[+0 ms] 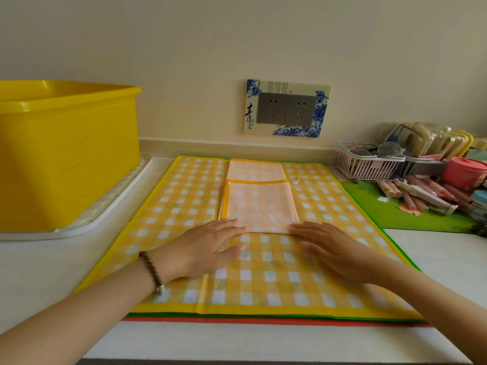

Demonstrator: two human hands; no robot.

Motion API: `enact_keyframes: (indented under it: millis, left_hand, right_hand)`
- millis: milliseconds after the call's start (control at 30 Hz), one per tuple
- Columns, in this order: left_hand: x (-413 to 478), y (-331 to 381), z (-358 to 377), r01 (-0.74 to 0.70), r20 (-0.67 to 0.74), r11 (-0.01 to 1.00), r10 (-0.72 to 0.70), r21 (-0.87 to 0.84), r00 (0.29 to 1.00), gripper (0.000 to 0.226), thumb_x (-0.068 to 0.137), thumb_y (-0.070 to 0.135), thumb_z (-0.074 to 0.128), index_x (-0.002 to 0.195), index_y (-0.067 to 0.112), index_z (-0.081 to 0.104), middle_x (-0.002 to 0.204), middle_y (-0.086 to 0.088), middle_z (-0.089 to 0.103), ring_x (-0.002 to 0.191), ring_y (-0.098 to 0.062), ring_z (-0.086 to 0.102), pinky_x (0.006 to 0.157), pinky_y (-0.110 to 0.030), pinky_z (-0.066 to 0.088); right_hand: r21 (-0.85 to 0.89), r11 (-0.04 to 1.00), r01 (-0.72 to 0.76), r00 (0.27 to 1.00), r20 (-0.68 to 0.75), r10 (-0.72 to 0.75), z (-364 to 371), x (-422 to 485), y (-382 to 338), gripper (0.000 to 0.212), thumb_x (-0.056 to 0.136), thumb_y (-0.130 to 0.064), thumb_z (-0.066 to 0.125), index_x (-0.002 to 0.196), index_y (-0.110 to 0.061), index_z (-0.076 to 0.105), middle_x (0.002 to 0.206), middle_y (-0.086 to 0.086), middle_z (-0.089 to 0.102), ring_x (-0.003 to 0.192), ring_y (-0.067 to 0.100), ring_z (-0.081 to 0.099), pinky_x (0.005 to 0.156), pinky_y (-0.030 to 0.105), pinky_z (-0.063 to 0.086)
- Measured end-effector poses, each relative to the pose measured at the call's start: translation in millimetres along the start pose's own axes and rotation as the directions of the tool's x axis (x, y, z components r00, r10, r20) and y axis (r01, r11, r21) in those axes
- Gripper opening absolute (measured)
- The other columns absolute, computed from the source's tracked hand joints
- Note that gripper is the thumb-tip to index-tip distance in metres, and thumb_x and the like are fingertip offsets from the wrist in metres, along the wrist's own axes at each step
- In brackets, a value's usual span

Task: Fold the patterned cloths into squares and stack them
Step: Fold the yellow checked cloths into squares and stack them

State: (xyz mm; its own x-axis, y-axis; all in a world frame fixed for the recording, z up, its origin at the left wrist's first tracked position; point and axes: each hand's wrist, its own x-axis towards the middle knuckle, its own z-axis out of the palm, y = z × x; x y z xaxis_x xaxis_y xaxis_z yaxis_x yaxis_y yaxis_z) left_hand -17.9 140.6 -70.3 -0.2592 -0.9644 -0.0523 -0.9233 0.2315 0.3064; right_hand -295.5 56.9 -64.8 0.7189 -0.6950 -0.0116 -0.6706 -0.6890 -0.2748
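Note:
A yellow-and-white checked cloth (276, 272) lies spread flat on the white counter, on top of a green-edged and a red-edged cloth whose borders show at the front. On it, in the middle, rests a folded yellow-bordered cloth (259, 204) showing its pale underside; a second folded piece (255, 169) lies behind it, partly under it. My left hand (210, 246) lies flat, fingers together, touching the folded cloth's near left corner. My right hand (329, 246) lies flat at its near right corner. Neither hand grips anything.
A big yellow plastic tub (66, 154) stands on a white tray (110, 206) at the left. At the right are a green mat (395, 214) with pens and tubes, a pink basket (369, 164) and a red jar (463, 172). A wall socket (286, 109) is behind.

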Motion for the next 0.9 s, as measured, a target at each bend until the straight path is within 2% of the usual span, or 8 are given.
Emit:
enact_keyframes:
  millis: [100, 167, 367, 567, 700, 767, 833, 900]
  left_hand:
    - [10.2, -4.7, -6.8, 0.032, -0.02, 0.972, -0.037, -0.232, 0.999, 0.056, 0.091, 0.059, 0.026, 0.141, 0.035, 0.037, 0.149, 0.018, 0.028, 0.138, 0.001, 0.021, 0.113, -0.022, 0.017]
    - [17.6, -9.8, -10.3, 0.036, -0.078, 0.948, -0.064, -0.317, 0.995, 0.056, 0.091, 0.056, 0.03, 0.139, 0.028, 0.041, 0.146, 0.013, 0.037, 0.136, -0.002, 0.028, 0.111, -0.022, 0.022]
    - [24.4, -21.9, -9.1, 0.14, -0.043, 0.966, -0.153, -0.219, 0.987, 0.07, 0.088, 0.058, 0.043, 0.148, 0.028, 0.023, 0.154, 0.015, 0.016, 0.142, -0.004, 0.011, 0.117, -0.028, 0.015]
    - [27.2, -15.7, -15.2, 0.152, -0.065, 0.987, -0.155, -0.05, 0.986, 0.072, 0.087, 0.06, 0.046, 0.147, 0.026, 0.023, 0.153, 0.012, 0.019, 0.141, -0.008, 0.012, 0.114, -0.028, 0.016]
    - [23.2, -15.3, -14.9, 0.08, -0.094, 0.995, -0.084, -0.053, 0.992, 0.066, 0.087, 0.059, 0.047, 0.144, 0.035, 0.027, 0.153, 0.017, 0.02, 0.142, -0.005, 0.009, 0.117, -0.029, 0.012]
    - [19.3, -16.4, -14.7, 0.041, -0.106, 0.998, -0.045, -0.044, 0.993, 0.062, 0.088, 0.054, 0.05, 0.144, 0.038, 0.027, 0.153, 0.019, 0.018, 0.143, -0.005, 0.008, 0.118, -0.032, 0.011]
    - [15.8, -17.5, -14.6, -0.006, -0.119, 0.999, 0.002, -0.039, 0.993, 0.062, 0.09, 0.039, 0.055, 0.144, 0.038, 0.026, 0.153, 0.017, 0.018, 0.143, -0.006, 0.007, 0.118, -0.03, 0.01]
    - [13.6, -15.7, -15.1, -0.056, -0.121, 0.998, 0.06, 0.033, 0.991, 0.067, 0.091, 0.018, 0.056, 0.146, 0.036, 0.021, 0.155, 0.014, 0.016, 0.144, -0.006, 0.005, 0.117, -0.024, 0.007]
  right_hand:
    - [0.029, 0.999, 0.032, 0.988, -0.152, -0.027, -6.3, 9.3, 0.9, 0.046, 0.093, -0.048, 0.035, 0.137, -0.037, 0.041, 0.143, -0.018, 0.04, 0.133, 0.0, 0.032, 0.114, 0.028, 0.025]
    - [-0.034, 0.999, 0.04, 0.99, -0.133, -0.044, -9.3, 15.4, 0.1, 0.047, 0.094, -0.046, 0.042, 0.139, -0.038, 0.038, 0.146, -0.018, 0.036, 0.134, 0.005, 0.034, 0.111, 0.026, 0.029]
    - [-0.163, 0.986, -0.023, 0.996, -0.094, 0.008, -13.0, 32.3, -11.4, 0.053, 0.096, -0.036, 0.046, 0.145, -0.039, 0.025, 0.142, -0.01, 0.045, 0.123, 0.015, 0.048, 0.096, 0.026, 0.04]
    - [-0.265, 0.964, -0.034, 0.99, -0.143, -0.004, -12.5, 37.9, -5.6, 0.04, 0.1, -0.028, 0.038, 0.139, -0.037, 0.041, 0.135, -0.006, 0.055, 0.12, 0.019, 0.053, 0.094, 0.029, 0.044]
    - [-0.165, 0.984, 0.066, 0.973, -0.207, -0.1, -10.5, 24.2, -0.9, 0.034, 0.098, -0.027, 0.043, 0.13, -0.035, 0.053, 0.124, -0.013, 0.062, 0.113, 0.012, 0.06, 0.09, 0.023, 0.048]
    - [-0.082, 0.99, 0.112, 0.962, -0.239, -0.129, -11.9, 9.7, -3.6, 0.031, 0.097, -0.025, 0.046, 0.124, -0.036, 0.058, 0.116, -0.024, 0.062, 0.107, 0.004, 0.06, 0.084, 0.008, 0.043]
    - [0.016, 0.99, 0.141, 0.955, -0.265, -0.132, -14.3, -7.2, -9.1, 0.031, 0.095, -0.023, 0.049, 0.115, -0.044, 0.059, 0.107, -0.036, 0.057, 0.103, -0.006, 0.056, 0.075, -0.001, 0.038]
    - [0.073, 0.983, 0.167, 0.949, -0.281, -0.14, -16.5, -22.6, -15.3, 0.033, 0.093, -0.024, 0.051, 0.109, -0.053, 0.056, 0.102, -0.039, 0.059, 0.091, -0.011, 0.059, 0.066, 0.001, 0.039]
